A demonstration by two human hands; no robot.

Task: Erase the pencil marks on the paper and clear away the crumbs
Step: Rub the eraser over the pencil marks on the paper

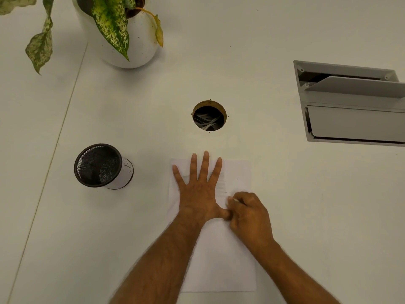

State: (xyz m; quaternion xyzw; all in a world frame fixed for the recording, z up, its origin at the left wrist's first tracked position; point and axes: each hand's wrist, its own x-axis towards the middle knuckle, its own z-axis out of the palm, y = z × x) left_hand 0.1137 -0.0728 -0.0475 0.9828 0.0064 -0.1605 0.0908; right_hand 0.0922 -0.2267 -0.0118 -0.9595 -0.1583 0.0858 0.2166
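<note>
While the left hand lies flat, fingers spread, on the upper half of the paper, the right hand beside it is curled, pinching a small white object, likely an eraser. Faint pencil marks remain just beyond that hand. Crumbs are too small to tell. A mesh cup stands left of the paper; a cable hole lies beyond it. Risk: hard strokes near the unpinned right edge could crease or tear the sheet.
</note>
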